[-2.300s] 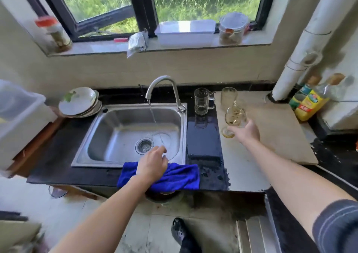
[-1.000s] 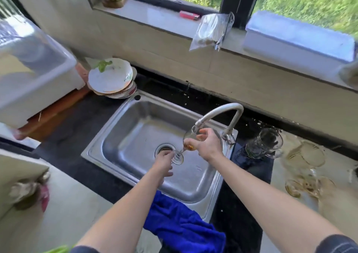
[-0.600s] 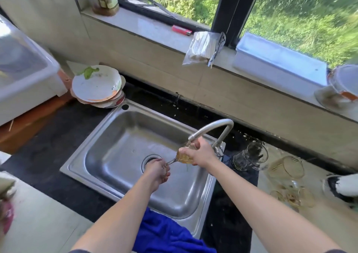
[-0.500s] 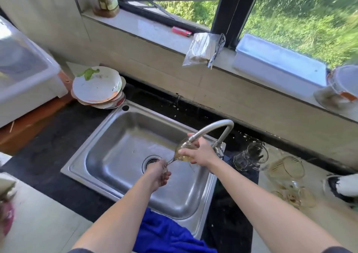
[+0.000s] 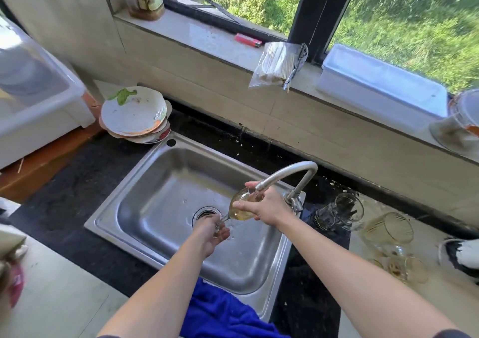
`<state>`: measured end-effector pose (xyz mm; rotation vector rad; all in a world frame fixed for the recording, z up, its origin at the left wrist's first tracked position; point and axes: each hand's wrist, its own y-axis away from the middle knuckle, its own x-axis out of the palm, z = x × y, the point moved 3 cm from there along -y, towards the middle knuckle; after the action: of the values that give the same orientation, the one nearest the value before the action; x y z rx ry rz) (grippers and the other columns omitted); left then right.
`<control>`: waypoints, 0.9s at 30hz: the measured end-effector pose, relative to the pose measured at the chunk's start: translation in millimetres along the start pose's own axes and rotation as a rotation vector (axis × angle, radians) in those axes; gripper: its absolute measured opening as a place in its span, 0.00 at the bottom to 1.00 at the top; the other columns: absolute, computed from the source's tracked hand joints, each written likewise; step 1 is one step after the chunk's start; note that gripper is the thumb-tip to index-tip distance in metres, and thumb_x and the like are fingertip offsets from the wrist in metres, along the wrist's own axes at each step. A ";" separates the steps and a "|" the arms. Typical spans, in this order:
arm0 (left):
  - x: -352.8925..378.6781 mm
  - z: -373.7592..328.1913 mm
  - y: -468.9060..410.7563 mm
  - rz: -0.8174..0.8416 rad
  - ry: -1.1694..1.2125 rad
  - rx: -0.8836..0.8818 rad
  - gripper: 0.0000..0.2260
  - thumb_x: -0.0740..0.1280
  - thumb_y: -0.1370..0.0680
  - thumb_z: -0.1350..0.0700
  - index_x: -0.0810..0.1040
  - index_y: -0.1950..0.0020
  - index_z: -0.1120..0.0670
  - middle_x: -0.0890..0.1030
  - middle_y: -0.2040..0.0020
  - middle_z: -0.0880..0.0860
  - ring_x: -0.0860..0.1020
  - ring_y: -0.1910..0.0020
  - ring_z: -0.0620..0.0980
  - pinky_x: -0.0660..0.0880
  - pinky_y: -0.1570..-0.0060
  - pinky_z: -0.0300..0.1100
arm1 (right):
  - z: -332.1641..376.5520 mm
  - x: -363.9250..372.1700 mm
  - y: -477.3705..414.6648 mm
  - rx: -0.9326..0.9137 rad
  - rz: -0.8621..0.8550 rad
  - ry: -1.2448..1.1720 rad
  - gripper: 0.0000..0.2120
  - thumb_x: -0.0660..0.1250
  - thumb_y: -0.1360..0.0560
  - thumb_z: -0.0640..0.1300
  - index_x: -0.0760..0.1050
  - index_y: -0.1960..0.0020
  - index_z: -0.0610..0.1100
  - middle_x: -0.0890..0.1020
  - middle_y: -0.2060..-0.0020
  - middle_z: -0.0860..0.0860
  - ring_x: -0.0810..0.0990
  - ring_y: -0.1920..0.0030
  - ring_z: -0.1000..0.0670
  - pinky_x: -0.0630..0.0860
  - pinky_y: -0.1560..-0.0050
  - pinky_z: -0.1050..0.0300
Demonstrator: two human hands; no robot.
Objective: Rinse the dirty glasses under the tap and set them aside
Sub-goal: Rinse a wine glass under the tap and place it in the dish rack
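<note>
A stemmed wine glass [image 5: 239,203] with yellowish residue lies tilted over the steel sink [image 5: 145,190], its mouth up against the spout of the tap [image 5: 290,171]. My right hand [image 5: 267,208] grips the bowl of the glass. My left hand [image 5: 211,234] holds its foot and stem lower down, over the drain. On the counter to the right stand a glass mug [image 5: 342,212], a ribbed tumbler [image 5: 388,230] and another stemmed glass [image 5: 404,269], all apart from my hands.
A stack of dirty plates [image 5: 133,114] sits left of the sink's far corner. A blue cloth [image 5: 223,314] hangs over the near rim. A white bin [image 5: 36,109] stands at far left. The windowsill holds a jar, a lighter, a bag and a white tray [image 5: 381,83].
My right hand carried the wine glass from the right counter to the tap and my left hand left the blue cloth to take the stem. In the last half second the hands barely moved.
</note>
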<state>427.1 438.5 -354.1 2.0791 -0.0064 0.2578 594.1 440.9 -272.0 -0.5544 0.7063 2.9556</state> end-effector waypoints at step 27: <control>-6.3 0.4 11.5 0.092 -0.010 -0.059 0.09 0.61 0.19 0.54 0.72 0.47 0.60 0.78 0.59 0.64 0.77 0.64 0.57 0.77 0.69 0.44 | 8.3 2.1 2.8 -0.007 0.004 -0.008 0.32 0.82 0.40 0.54 0.75 0.39 0.54 0.79 0.47 0.54 0.79 0.48 0.56 0.79 0.44 0.51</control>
<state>419.7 431.8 -345.5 2.0239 -0.1144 0.3000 589.0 442.1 -264.8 -0.5418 0.6980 2.9634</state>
